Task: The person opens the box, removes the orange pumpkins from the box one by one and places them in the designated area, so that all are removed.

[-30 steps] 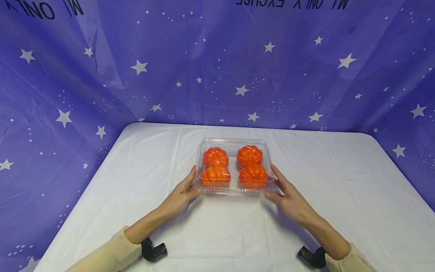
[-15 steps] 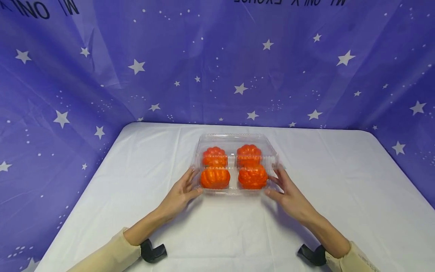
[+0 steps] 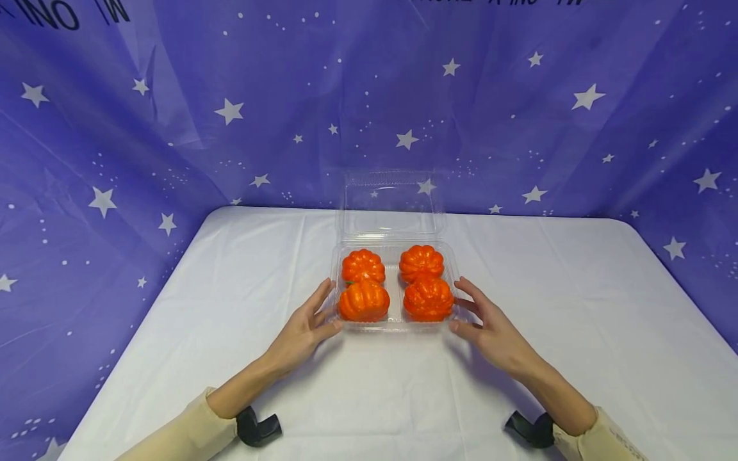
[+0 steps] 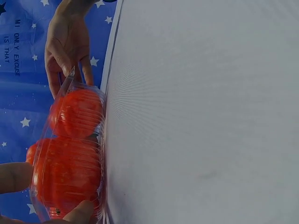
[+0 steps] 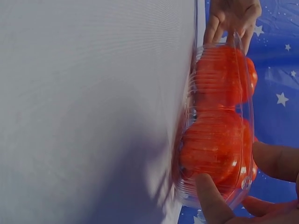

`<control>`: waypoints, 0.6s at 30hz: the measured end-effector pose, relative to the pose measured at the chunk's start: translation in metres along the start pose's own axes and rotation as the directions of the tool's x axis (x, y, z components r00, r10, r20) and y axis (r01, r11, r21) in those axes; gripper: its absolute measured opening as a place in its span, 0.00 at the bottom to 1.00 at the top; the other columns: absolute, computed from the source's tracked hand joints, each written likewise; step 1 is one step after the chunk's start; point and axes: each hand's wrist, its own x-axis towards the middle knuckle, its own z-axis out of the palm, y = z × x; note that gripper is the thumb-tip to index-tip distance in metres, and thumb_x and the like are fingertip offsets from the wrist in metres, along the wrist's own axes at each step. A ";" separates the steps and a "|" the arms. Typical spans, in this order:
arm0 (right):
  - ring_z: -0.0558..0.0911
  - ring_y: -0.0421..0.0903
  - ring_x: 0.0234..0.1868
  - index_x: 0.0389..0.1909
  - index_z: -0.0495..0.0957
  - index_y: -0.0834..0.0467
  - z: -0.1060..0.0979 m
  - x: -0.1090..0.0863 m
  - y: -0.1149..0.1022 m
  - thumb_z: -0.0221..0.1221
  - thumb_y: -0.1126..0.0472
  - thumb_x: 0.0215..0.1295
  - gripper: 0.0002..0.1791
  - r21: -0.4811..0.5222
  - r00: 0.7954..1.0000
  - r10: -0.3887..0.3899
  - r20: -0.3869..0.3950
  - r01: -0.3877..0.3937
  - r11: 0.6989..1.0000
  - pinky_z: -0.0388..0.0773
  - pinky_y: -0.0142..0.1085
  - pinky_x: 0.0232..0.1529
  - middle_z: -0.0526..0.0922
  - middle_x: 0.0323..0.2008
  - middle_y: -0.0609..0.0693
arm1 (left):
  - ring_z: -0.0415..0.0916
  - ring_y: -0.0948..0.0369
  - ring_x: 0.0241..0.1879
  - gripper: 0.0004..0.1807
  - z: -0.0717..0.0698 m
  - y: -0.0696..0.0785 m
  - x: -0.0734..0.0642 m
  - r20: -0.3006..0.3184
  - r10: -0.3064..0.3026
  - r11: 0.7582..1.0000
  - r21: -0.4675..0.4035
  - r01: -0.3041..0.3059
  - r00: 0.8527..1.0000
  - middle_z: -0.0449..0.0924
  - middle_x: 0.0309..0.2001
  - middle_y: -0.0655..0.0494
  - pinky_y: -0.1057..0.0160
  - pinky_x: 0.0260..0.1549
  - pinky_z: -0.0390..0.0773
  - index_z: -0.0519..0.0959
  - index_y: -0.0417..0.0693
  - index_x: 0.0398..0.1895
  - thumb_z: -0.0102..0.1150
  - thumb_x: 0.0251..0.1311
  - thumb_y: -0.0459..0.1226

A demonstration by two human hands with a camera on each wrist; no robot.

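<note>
A clear plastic clamshell container [image 3: 394,326] sits on the white table with its lid [image 3: 392,203] standing up at the back. Inside are several small orange pumpkins, including a smooth ribbed one [image 3: 364,301] at front left and a bumpy one [image 3: 428,299] at front right. My left hand [image 3: 302,330] holds the container's front left corner, thumb at the front and fingers along the side. The front right corner is held likewise by my right hand [image 3: 490,330]. Both wrist views show a thumb against the ribbed front wall [image 5: 212,140] and a finger near the rim.
A white cloth [image 3: 230,269] covers the table. Behind it and at the sides hangs a blue-purple backdrop [image 3: 277,77] with white stars. Black pieces, one at the left wrist [image 3: 258,430] and one at the right wrist [image 3: 527,431], lie by the sleeves.
The lid has swung up and back from over the pumpkins to standing open behind them. Both hands stay at the container's front corners.
</note>
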 end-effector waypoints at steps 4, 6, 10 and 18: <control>0.62 0.64 0.70 0.75 0.50 0.65 -0.001 0.000 0.000 0.59 0.72 0.66 0.41 -0.012 1.000 0.002 0.001 -0.002 1.000 0.60 0.65 0.64 0.50 0.75 0.62 | 0.49 0.43 0.73 0.46 -0.001 0.000 -0.001 0.001 0.008 1.000 0.012 -0.008 1.000 0.34 0.79 0.43 0.56 0.64 0.67 0.36 0.38 0.78 0.53 0.66 0.25; 0.62 0.64 0.70 0.75 0.50 0.65 -0.001 -0.001 0.000 0.60 0.72 0.65 0.41 -0.016 1.000 0.000 -0.001 0.000 1.000 0.61 0.65 0.64 0.52 0.75 0.62 | 0.49 0.43 0.73 0.46 -0.001 0.000 -0.001 -0.001 0.009 1.000 0.013 -0.009 1.000 0.34 0.78 0.42 0.56 0.63 0.67 0.36 0.38 0.78 0.53 0.66 0.25; 0.64 0.64 0.69 0.74 0.53 0.65 -0.002 -0.001 0.000 0.61 0.72 0.64 0.40 -0.023 1.000 -0.009 -0.003 0.009 1.000 0.64 0.63 0.64 0.53 0.74 0.62 | 0.50 0.42 0.73 0.46 -0.001 0.000 -0.002 -0.009 0.007 1.000 0.014 -0.007 1.000 0.34 0.78 0.41 0.55 0.63 0.68 0.37 0.37 0.78 0.55 0.66 0.26; 0.60 0.65 0.70 0.71 0.57 0.67 -0.005 -0.002 -0.007 0.65 0.70 0.60 0.41 -0.081 0.999 -0.025 -0.036 0.022 0.996 0.65 0.58 0.65 0.54 0.73 0.63 | 0.51 0.42 0.73 0.46 -0.003 -0.001 -0.003 -0.022 0.007 0.999 0.035 -0.007 1.000 0.35 0.79 0.44 0.48 0.64 0.67 0.40 0.42 0.79 0.57 0.65 0.28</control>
